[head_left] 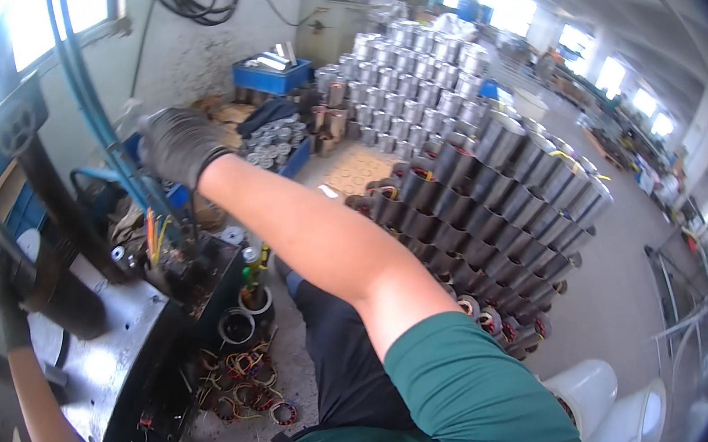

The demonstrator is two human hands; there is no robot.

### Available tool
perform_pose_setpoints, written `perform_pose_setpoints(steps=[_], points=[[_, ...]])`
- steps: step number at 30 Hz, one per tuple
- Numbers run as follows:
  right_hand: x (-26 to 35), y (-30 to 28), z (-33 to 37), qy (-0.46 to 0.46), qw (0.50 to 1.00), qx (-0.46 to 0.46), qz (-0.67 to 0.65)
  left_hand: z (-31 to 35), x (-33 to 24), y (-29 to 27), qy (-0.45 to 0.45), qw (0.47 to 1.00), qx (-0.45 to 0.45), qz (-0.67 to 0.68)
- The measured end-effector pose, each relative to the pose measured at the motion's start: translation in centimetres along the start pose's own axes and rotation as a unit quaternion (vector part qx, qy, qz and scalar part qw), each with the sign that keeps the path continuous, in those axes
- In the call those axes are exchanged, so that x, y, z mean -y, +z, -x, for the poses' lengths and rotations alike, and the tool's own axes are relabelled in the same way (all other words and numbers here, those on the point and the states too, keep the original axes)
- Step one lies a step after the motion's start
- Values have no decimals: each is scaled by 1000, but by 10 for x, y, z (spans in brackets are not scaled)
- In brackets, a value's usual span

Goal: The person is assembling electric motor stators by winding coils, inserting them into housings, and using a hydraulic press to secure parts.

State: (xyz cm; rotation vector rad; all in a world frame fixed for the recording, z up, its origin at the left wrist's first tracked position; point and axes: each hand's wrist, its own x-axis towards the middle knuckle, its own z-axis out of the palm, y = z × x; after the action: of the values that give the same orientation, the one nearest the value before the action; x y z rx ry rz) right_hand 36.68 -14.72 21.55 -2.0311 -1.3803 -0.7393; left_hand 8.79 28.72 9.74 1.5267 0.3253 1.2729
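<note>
Beside the blue machine at the left, my left hand [5, 306], in a dark glove, closes on the side of a dark metal cylinder [7, 256]; some of its fingers are hidden. My right arm reaches across to the upper left. There my right hand [179, 147], in a grey-black glove, is curled into a fist near the blue hoses [97, 114]. A pale, blurred piece shows at its far side, but what it grips cannot be made out. Below, a dark round bar [65, 194] slants down over the shiny metal machine table [126, 317].
Wound copper rings with coloured wires [250, 385] lie on the floor by the machine. A dark pot [237, 326] stands near them. Stacked dark metal cylinders [488, 211] rise to the right, silver housings [415, 87] behind. A blue bin [272, 75] sits by the wall; white buckets [625, 422] stand lower right.
</note>
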Motion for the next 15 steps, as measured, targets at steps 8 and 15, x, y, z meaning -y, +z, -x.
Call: perform_pose_setpoints(steps=[8, 15], points=[[6, -31, 35, 85, 994, 71, -3, 159, -26, 17, -216, 929, -84, 289], [5, -52, 128, -71, 968, 143, 192, 233, -8, 16, -277, 889, -128, 340]])
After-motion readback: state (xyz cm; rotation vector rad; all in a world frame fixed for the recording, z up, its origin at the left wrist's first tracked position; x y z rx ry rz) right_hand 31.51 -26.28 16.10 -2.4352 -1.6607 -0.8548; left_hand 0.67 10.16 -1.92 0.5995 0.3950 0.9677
